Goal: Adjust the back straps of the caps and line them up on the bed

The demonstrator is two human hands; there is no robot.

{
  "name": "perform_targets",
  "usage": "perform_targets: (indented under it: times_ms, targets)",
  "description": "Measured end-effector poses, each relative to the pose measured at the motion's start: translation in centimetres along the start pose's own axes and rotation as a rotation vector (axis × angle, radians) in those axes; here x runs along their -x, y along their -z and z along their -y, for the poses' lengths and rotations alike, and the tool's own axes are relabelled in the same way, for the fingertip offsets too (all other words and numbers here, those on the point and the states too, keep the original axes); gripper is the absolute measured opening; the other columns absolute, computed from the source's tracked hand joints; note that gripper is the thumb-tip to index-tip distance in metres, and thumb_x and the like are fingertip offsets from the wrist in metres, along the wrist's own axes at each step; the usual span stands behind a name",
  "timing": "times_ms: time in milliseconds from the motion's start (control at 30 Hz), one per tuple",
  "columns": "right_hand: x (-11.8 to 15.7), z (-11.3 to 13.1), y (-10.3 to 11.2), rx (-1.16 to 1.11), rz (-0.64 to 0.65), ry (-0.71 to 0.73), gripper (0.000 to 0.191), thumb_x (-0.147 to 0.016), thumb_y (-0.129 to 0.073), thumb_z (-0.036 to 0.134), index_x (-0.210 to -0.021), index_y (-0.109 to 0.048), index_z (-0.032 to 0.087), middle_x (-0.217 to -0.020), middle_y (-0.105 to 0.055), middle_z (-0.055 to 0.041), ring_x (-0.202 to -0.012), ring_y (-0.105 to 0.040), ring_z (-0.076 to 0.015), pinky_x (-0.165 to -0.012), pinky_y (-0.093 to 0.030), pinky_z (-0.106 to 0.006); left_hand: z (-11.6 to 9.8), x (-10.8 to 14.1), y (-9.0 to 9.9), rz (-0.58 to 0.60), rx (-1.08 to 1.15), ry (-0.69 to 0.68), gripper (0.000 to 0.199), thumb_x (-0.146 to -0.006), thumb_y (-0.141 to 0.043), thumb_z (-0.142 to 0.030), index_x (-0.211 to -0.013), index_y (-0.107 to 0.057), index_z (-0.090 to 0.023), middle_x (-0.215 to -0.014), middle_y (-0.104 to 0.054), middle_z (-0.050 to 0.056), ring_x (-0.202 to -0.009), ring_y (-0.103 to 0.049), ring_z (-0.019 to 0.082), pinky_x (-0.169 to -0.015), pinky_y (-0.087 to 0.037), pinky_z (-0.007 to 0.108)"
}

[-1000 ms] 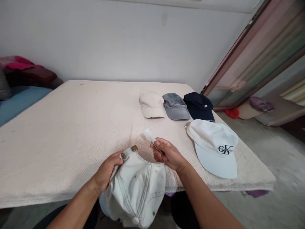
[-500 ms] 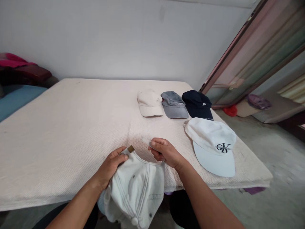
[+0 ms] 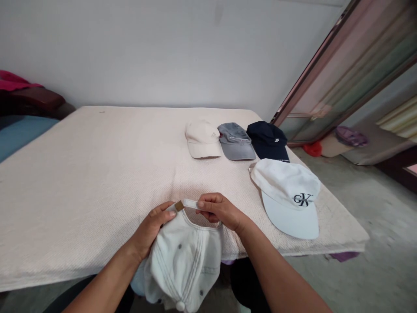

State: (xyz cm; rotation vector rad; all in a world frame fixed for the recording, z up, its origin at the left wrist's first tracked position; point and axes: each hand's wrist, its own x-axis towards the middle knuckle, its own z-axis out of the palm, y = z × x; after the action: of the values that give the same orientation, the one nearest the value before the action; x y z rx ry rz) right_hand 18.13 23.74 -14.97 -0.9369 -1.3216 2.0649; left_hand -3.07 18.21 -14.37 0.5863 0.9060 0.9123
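A pale baseball cap [image 3: 187, 261] hangs at the table's front edge, its back opening turned up. My left hand [image 3: 154, 228] pinches the cap's back band beside a brass-coloured buckle [image 3: 179, 205]. Between the thumb and fingers of my right hand [image 3: 220, 211] is the cap's loose white strap [image 3: 190, 203]. The strap's free end points left and lies right at the buckle; whether it has entered cannot be made out. Near my right forearm rests a large white cap [image 3: 288, 195] with black letters.
Behind lie a cream cap [image 3: 202, 139], a grey cap [image 3: 236, 141] and a navy cap [image 3: 267, 140] in a row. They rest on a table with a cream textured cover [image 3: 97, 174]. A wall [image 3: 156, 52] rises behind it, and a sliding door [image 3: 329, 87] stands at the right.
My right hand has moved slightly left and turned the strap, bringing its end from apart to right beside the buckle. The left hand keeps its hold on the band.
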Motion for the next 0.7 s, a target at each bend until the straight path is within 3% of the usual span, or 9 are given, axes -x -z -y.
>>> perform_targets:
  times_ms: [233, 700]
  targets:
    - [-0.04, -0.08, -0.43, 0.031, 0.017, -0.019, 0.029, -0.077, -0.066, 0.041, -0.07, -0.064, 0.013, -0.049, -0.044, 0.0057, -0.041, -0.031, -0.0043, -0.04, -0.019, -0.02, 0.59, -0.21, 0.37, -0.022, 0.013, 0.024, 0.016, -0.077, -0.071, -0.027, -0.084, -0.067, -0.014, -0.069, -0.065, 0.002, -0.057, -0.058, 0.011, -0.054, -0.043, 0.021]
    - [-0.22, -0.35, -0.28, -0.003, 0.074, -0.025, 0.027, -0.08, -0.064, 0.038, -0.076, -0.065, 0.012, -0.051, -0.043, 0.006, -0.042, -0.029, -0.0041, -0.04, -0.018, -0.02, 0.59, -0.47, 0.42, -0.059, 0.07, 0.04, 0.012, -0.078, -0.069, -0.021, -0.088, -0.066, -0.014, -0.078, -0.069, 0.004, -0.067, -0.063, 0.015, -0.064, -0.047, 0.025]
